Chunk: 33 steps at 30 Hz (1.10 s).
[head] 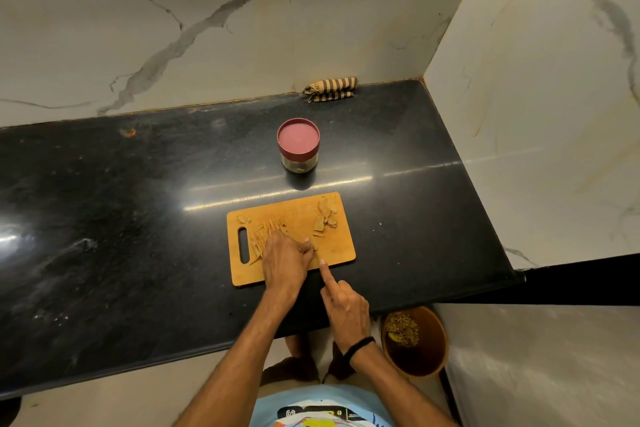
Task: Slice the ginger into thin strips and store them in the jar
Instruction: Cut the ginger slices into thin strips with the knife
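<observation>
A wooden cutting board (341,250) lies on the black counter. Cut ginger strips (265,232) are piled at its left, by the handle slot. Flat ginger slices (327,215) lie at its far right corner. My left hand (284,262) rests on the board, its curled fingers holding a small ginger piece (313,243) at the fingertips. My right hand (346,308) is just right of it, gripping a knife that shows only edge-on, with the index finger stretched forward along it. The jar (298,146) stands beyond the board with its red lid on.
A folded striped cloth (330,89) lies against the back wall. Marble walls close the counter at the back and right. Below the counter's front edge on the right stands a brown bin (426,343) with scraps inside.
</observation>
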{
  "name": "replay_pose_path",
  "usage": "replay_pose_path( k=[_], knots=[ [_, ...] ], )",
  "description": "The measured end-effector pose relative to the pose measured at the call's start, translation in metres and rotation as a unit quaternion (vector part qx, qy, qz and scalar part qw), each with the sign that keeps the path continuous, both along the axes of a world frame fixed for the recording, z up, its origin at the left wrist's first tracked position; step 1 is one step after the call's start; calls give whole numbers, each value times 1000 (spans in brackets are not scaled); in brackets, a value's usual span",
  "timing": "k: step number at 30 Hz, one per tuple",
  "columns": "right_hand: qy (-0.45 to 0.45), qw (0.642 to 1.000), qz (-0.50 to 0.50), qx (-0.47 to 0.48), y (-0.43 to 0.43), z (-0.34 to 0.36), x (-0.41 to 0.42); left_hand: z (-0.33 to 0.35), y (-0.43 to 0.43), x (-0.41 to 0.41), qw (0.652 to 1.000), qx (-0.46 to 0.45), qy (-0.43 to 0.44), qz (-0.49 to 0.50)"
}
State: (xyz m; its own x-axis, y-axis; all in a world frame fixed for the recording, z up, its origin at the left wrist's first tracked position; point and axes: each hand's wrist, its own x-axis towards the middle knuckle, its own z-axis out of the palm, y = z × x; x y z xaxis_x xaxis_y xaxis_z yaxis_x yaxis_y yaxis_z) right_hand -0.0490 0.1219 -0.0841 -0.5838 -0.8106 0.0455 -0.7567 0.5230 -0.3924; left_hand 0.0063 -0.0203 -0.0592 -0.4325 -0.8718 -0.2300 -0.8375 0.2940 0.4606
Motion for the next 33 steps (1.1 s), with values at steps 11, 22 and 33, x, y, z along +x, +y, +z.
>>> replay_pose_path(
  k=[11,22,33],
  knots=[
    [2,1000,13,20,9,2,2,-4,-6,-4,999,30,-12,36],
    [-36,999,10,22,27,4,-4,-20,-10,-1,999,32,9,37],
    [-123,992,17,-30,-13,5,-9,-29,-7,3,998,46,43,27]
  ],
)
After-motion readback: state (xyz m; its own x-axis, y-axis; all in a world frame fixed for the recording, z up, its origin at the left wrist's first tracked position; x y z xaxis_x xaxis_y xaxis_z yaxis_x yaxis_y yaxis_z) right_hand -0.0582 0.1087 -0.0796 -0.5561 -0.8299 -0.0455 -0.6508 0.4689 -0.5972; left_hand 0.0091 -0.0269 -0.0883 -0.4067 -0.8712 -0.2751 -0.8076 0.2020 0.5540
